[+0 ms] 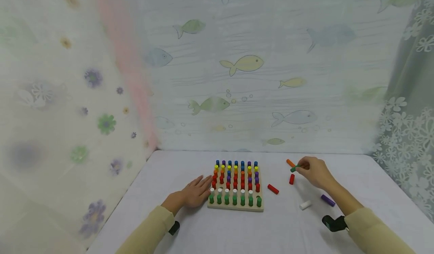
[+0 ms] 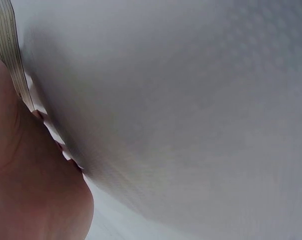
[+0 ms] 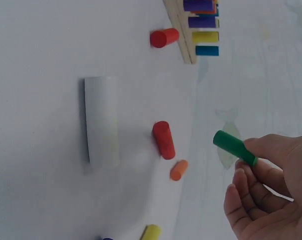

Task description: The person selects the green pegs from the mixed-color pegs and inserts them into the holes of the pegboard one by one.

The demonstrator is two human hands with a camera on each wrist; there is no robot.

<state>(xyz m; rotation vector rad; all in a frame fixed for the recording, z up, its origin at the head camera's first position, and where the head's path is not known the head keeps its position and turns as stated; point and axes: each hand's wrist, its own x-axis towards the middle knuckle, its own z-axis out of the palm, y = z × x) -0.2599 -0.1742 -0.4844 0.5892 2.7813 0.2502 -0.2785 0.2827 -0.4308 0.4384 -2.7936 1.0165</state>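
My right hand (image 1: 315,171) pinches a green peg (image 3: 233,145) between thumb and index finger, above the right side of the table. The other fingers curl loosely below it in the right wrist view. My left hand (image 1: 196,193) rests on the table with its fingers extended against the left side of a wooden pegboard (image 1: 234,208). Rows of green, white, red, orange, yellow, blue and purple pegs stand upright in the board. Two bare holes show, one at the right near the white row. The left wrist view shows only part of the hand (image 2: 35,175) and the board's edge (image 2: 13,55).
Loose pegs lie right of the board: a red peg (image 1: 272,189), another red peg (image 1: 292,179), an orange peg (image 1: 290,162), a white peg (image 1: 305,205) and a purple peg (image 1: 327,200). The right wrist view also shows a yellow peg (image 3: 151,232). White cloth (image 1: 278,227) covers the table.
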